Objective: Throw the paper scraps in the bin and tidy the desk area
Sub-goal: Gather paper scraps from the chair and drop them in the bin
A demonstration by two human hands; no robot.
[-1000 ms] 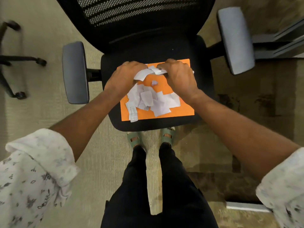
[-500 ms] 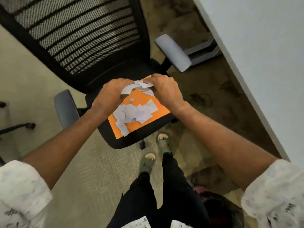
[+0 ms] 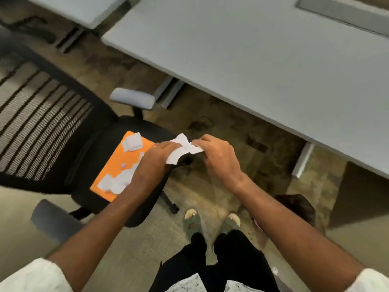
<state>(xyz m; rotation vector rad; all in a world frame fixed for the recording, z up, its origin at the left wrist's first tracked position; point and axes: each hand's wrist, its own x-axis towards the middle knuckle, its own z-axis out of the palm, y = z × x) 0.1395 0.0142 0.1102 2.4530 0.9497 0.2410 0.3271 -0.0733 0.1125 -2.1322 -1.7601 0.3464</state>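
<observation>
- Head view: my left hand [image 3: 155, 163] and right hand [image 3: 219, 159] hold one crumpled wad [image 3: 183, 150] of white paper between them. The fingers of both hands are curled in and pinch it. It hangs in the air just off the chair [image 3: 92, 152], over the floor.
- More scraps [image 3: 113, 183] lie on the orange sheet [image 3: 111, 167] on the seat. There is a heap at the near end, partly hidden by my left wrist, and a curled piece at the far end.
- The wad looks loosely gathered, with corners sticking out. If either pinch eases as I turn, I think a piece could drop onto the carpet.
- The sheet lies loose, its near corner close to the seat's edge. A brush from my left forearm could slide it and spill the heap. The chair may also roll if I nudge it.
- A dark round thing [image 3: 301, 205] on the floor beside my right forearm may be the bin; I cannot tell.
- The desk [image 3: 273, 70] edge runs slantwise ahead and to my right. One armrest [image 3: 132, 99] stands beyond the sheet, and the other is near my left forearm.
- Open floor lies between chair and desk, around my feet [image 3: 191, 220].
</observation>
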